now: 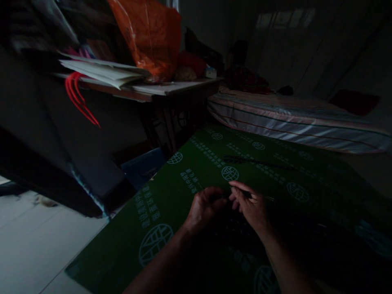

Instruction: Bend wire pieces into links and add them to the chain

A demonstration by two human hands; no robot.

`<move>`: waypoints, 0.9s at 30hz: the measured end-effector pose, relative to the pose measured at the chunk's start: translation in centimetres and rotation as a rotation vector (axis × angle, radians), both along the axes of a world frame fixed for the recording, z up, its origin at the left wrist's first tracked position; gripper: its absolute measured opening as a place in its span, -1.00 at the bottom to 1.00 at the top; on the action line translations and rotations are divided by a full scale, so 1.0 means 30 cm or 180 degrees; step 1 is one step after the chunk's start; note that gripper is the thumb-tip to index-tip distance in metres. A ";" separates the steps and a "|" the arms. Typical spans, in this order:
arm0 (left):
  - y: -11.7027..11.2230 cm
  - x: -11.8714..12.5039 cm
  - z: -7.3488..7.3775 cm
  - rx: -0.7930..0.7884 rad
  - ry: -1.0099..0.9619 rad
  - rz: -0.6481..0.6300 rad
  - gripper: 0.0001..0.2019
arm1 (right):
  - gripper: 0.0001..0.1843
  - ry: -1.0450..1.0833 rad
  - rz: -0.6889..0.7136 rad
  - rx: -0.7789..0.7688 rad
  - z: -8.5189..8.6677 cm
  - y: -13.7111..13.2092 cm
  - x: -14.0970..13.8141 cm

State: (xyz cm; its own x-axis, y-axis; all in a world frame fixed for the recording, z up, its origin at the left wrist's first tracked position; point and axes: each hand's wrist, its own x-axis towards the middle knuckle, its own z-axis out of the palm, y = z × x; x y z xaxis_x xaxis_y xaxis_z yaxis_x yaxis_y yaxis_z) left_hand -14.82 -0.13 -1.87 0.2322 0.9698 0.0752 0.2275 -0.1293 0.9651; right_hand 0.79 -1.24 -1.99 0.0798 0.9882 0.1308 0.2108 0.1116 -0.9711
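Note:
Over the green printed board [171, 192], my left hand [203, 208] is closed with thumb and fingers pinched together. Whatever lies between those fingertips is too dark to make out. My right hand [251, 204] grips a thin tool whose slim, shiny end [270, 199] sticks out to the right past the hand. Its fingertips are a short gap from my left hand. Beneath both hands is a dark, lumpy mass [235, 228], mostly lost in shadow. Farther up the board lies a long, dark, braided-looking strand [260, 162].
A table [180, 86] at the upper left bears papers [104, 71], an orange plastic bag [153, 36] and red cords [76, 96] hanging over its edge. Behind the board is a striped mattress [284, 112]. A dark blue object [143, 165] stands by the board's left edge.

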 end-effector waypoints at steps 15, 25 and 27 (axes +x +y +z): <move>-0.003 -0.007 0.004 -0.0656 -0.1273 0.0052 -0.81 | -0.71 -0.0974 0.0447 0.0643 0.008 -0.020 -0.005; -0.012 0.002 0.029 -0.0637 -0.1343 0.0033 -0.82 | -0.74 -0.1044 0.0556 0.1084 -0.024 -0.006 0.000; -0.010 0.000 0.028 -0.0638 -0.1292 0.0025 -0.82 | -0.74 -0.1136 0.0572 0.1101 -0.025 -0.004 0.002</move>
